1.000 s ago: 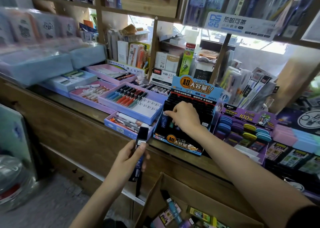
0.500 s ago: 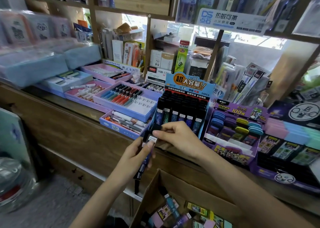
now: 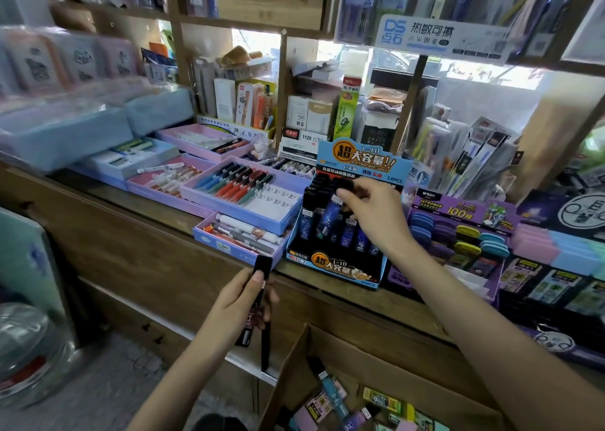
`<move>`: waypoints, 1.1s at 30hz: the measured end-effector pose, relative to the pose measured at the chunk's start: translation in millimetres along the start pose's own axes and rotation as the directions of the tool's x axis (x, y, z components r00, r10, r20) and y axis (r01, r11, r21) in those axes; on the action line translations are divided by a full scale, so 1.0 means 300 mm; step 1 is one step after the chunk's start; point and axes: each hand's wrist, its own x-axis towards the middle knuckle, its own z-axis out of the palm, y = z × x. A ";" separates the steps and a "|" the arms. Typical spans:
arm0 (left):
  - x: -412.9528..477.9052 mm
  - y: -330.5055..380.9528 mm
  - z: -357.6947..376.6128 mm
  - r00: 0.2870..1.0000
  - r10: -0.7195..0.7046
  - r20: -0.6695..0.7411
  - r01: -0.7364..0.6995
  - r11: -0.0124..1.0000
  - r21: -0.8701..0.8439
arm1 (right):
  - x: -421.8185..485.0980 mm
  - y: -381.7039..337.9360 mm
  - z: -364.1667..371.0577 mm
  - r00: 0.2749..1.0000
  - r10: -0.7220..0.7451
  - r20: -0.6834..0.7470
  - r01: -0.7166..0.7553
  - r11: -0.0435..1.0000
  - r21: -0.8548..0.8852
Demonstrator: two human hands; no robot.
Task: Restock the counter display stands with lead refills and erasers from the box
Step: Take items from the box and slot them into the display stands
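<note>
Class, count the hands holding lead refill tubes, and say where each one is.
2. The left hand grips lead refill tubes below the counter edge, near the cardboard box. The right hand pinches one tube over the blue display stand. No other hands show.

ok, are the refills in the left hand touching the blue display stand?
Apart. Head view: the left hand grips the refills off to the stand's left, and a plain gap shows before the blue display stand.
</note>
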 end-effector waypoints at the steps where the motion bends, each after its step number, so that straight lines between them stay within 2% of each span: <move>1: 0.001 -0.005 -0.004 1.000 -0.001 -0.003 0.001 1.000 -0.002 | -0.002 0.016 0.017 1.000 -0.008 0.011 0.008 1.000 -0.029; 12: 0.003 -0.029 -0.020 1.000 -0.001 0.003 0.001 1.000 -0.029 | -0.010 0.058 0.077 0.994 -0.070 0.085 0.078 0.992 -0.094; 17: 0.001 -0.030 -0.013 1.000 0.025 0.014 -0.025 0.999 -0.045 | 0.013 0.067 0.100 0.995 0.017 0.094 -0.003 0.989 -0.145; 21: 0.009 -0.036 -0.008 1.000 -0.007 0.016 0.008 0.996 -0.083 | 0.024 0.063 0.125 0.992 0.071 0.103 -0.050 0.980 -0.191; 24: 0.016 -0.036 -0.002 1.000 -0.005 0.023 0.008 0.994 -0.111 | 0.023 0.043 0.119 0.983 0.098 0.155 -0.044 0.946 -0.322; 27: 0.027 -0.031 0.019 0.999 -0.005 0.046 0.012 0.988 -0.151 | -0.022 0.024 0.097 0.987 0.053 0.150 0.018 0.900 -0.436; 28: 0.033 -0.029 0.028 0.999 -0.007 0.050 0.016 0.984 -0.178 | -0.049 0.015 0.088 0.986 0.042 0.162 0.024 0.923 -0.383; 30: 0.043 -0.020 0.052 0.998 -0.011 0.057 0.024 0.972 -0.236 | -0.116 -0.012 0.073 0.966 0.072 0.249 -0.039 0.990 -0.137; 33: 0.054 0.006 0.099 0.996 0.015 0.088 0.006 0.972 -0.235 | -0.217 -0.049 0.062 0.908 0.083 0.410 -0.159 0.975 0.155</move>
